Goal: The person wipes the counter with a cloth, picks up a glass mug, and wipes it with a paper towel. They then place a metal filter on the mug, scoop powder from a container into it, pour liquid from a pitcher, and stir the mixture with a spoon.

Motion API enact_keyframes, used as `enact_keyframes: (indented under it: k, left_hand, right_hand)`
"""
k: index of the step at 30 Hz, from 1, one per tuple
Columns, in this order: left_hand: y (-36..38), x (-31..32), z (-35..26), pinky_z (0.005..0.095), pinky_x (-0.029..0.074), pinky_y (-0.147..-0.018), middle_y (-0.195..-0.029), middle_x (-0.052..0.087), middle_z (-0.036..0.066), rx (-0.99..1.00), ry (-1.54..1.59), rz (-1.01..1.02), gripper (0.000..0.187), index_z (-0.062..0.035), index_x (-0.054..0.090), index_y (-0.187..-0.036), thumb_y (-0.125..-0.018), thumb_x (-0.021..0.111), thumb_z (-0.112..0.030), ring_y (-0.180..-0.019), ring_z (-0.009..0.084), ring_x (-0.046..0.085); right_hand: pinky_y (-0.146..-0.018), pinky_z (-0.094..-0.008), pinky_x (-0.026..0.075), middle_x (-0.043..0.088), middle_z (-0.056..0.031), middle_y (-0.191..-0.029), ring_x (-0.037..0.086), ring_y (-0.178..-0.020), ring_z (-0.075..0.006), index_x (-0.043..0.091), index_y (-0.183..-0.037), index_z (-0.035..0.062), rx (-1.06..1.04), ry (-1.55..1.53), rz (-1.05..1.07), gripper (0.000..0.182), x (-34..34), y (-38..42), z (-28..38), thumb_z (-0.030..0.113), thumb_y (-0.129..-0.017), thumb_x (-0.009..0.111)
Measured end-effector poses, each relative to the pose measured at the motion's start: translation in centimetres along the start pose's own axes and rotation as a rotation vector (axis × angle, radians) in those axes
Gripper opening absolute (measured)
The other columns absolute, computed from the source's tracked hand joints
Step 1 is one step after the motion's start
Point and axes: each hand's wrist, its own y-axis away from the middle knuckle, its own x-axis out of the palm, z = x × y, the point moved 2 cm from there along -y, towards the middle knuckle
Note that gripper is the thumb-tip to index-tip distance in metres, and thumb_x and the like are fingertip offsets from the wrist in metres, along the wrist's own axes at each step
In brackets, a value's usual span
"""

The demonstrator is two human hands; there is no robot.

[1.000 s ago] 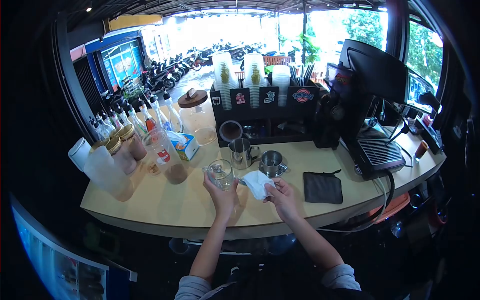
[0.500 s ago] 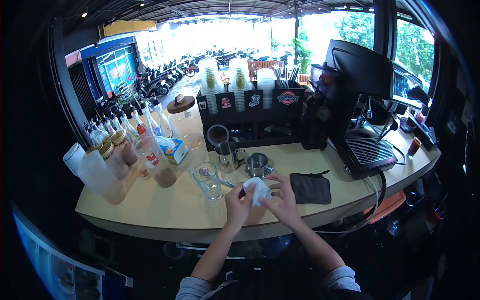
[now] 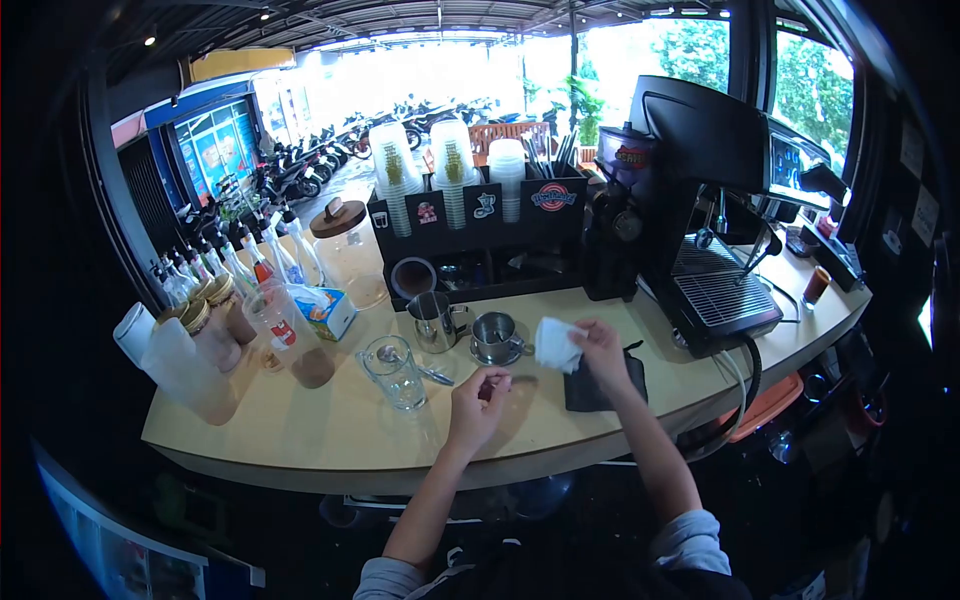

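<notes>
My right hand [image 3: 604, 352] pinches a folded white tissue [image 3: 557, 345], raised above a dark cloth [image 3: 588, 392] that it partly hides. Lower and to the left, my left hand [image 3: 478, 405] has its fingers curled in, with nothing visible in them. Just beyond the hands stands a small metal coffee dripper [image 3: 493, 345] on a saucer-like base. Beside it is a steel milk pitcher [image 3: 431, 328]. A clear glass mug [image 3: 398, 385] stands left of my left hand, with a spoon [image 3: 436, 377] lying near it.
Syrup bottles [image 3: 240, 264], jars [image 3: 212, 335], a plastic shaker cup [image 3: 285, 325] and a tissue box [image 3: 327, 315] crowd the counter's left. A black organizer [image 3: 480, 235] holds stacked cups at the back. An espresso machine [image 3: 715, 300] stands right. The counter's front edge [image 3: 380, 478] runs below my hands.
My left hand has let go of the tissue. My right hand has carried it up and to the right, over the dark cloth. The view has shifted slightly.
</notes>
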Motion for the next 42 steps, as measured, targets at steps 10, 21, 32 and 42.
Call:
enact_keyframes:
  k: [10, 21, 32, 42]
  left_hand:
    - [1.0, -3.0, 1.0, 0.0252, 0.049, -0.066, -0.096, 0.063, 0.009, -0.099, -0.135, 0.029, 0.031, -0.0015, 0.056, -0.114, -0.086, 0.065, -0.012, -0.079, 0.0127, 0.060]
    - [-3.0, -1.3, 4.2, 0.0362, 0.049, -0.089, -0.131, 0.043, 0.019, -0.164, -0.220, 0.196, 0.081, 0.0025, 0.031, -0.138, -0.077, 0.077, -0.023, -0.120, 0.0258, 0.048]
    - [-5.3, -2.6, 7.3, 0.0356, 0.047, -0.092, -0.123, 0.049, 0.020, -0.053, -0.159, 0.198, 0.063, 0.0000, 0.048, -0.130, -0.077, 0.075, -0.019, -0.111, 0.0313, 0.055]
    - [-3.4, -4.3, 3.1, 0.0365, 0.046, -0.090, -0.126, 0.048, 0.016, -0.007, -0.301, 0.109, 0.061, -0.0054, 0.043, -0.134, -0.082, 0.070, -0.019, -0.111, 0.0281, 0.053]
  right_hand:
    - [-0.092, -0.0426, 0.044, 0.049, -0.0204, -0.124, 0.052, -0.112, -0.0371, 0.052, -0.118, 0.0037, -0.185, 0.823, 0.147, 0.048, 1.9, -4.3, 0.9, -0.008, -0.072, 0.060]
    - [-0.082, -0.0330, 0.052, 0.044, -0.0192, -0.132, 0.059, -0.091, -0.0222, 0.031, -0.146, 0.0119, 0.067, 0.363, 0.730, 0.087, 7.7, -5.2, 0.3, -0.003, -0.068, 0.066]
    - [-0.102, -0.0364, 0.041, 0.044, -0.0195, -0.136, 0.050, -0.121, -0.0299, 0.030, -0.143, 0.0023, -0.118, 0.483, 0.644, 0.103, 6.7, -3.9, -0.5, 0.020, -0.058, 0.086]
    - [-0.102, -0.0358, 0.041, 0.047, -0.0147, -0.129, 0.051, -0.118, -0.0259, 0.029, -0.145, 0.0088, -0.196, 0.435, 0.648, 0.103, 7.9, -4.3, -1.6, 0.008, -0.059, 0.086]
